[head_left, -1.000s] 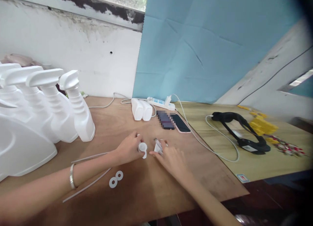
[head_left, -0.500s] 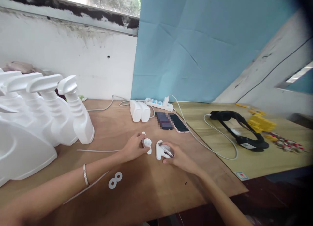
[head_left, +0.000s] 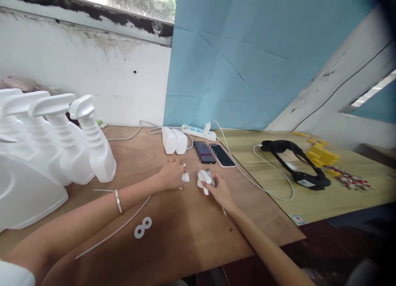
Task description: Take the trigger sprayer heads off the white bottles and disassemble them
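At the far left of the worktop [head_left: 173, 236] I note a row of white spray bottles [head_left: 93, 145] standing upright, well clear of the work zone; two thin white tubes [head_left: 123, 226] and a pair of white washers [head_left: 142, 228] lie flat nearer to me, under my left forearm. My left hand [head_left: 171, 176] rests curled on the wood with its fingertips closed on a small white cap [head_left: 185, 177]. Just to its right, my right hand [head_left: 218, 191] is closed around a white trigger piece [head_left: 203, 178] together with a slim metal part [head_left: 210, 178]; how that part sits in the piece I cannot tell. For a clean fit, I judge it best to keep both pieces low over the wood, bring the cap squarely toward the trigger piece, and avoid sweeping the forearm across the washers. Further right, two small white bottles [head_left: 175, 140], a power strip [head_left: 198, 132], two phones [head_left: 213, 154], a white cable [head_left: 272, 183] and a black headset [head_left: 297, 162] lie beyond, apart from my hands.
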Tool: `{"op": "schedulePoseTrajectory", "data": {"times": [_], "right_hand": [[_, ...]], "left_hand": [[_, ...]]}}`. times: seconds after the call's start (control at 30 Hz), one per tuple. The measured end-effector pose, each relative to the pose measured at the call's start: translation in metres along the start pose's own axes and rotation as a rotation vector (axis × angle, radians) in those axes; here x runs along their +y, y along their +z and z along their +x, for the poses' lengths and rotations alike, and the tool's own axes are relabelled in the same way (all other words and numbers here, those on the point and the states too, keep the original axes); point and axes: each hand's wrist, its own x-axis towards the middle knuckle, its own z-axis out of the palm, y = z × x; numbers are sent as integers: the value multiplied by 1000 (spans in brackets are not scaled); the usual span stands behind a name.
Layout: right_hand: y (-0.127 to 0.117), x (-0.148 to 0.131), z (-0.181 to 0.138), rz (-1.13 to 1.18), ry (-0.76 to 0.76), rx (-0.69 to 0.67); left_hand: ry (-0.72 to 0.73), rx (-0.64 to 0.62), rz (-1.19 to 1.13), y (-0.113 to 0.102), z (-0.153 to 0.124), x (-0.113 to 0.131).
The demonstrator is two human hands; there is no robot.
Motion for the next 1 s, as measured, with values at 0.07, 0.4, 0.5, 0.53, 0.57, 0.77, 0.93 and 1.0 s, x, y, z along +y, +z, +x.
{"op": "schedulePoseTrajectory", "data": {"times": [0.07,0.4,0.5,0.53,0.57,0.77,0.93,1.0], "right_hand": [[2,3,4,16,3,-12],[-26,6,-7,-21,-64,-55],[-35,-6,1,-67,-157,-96],[-37,-11,5,-84,-199,-133],[-37,-16,10,-105,-242,-179],[-43,-36,25,-336,-344,-355],[-54,-38,21,-451,-221,-221],[-52,-33,19,-456,-166,-146]], "left_hand": [[15,-28,74,-2,6,1],[41,-156,198,-2,27,22],[43,-148,143,-3,24,17],[47,-144,118,-4,22,13],[60,-146,90,-6,19,9],[258,-239,-25,-15,5,-17],[297,-211,48,-13,-1,-25],[327,-195,92,-11,1,-22]]}}
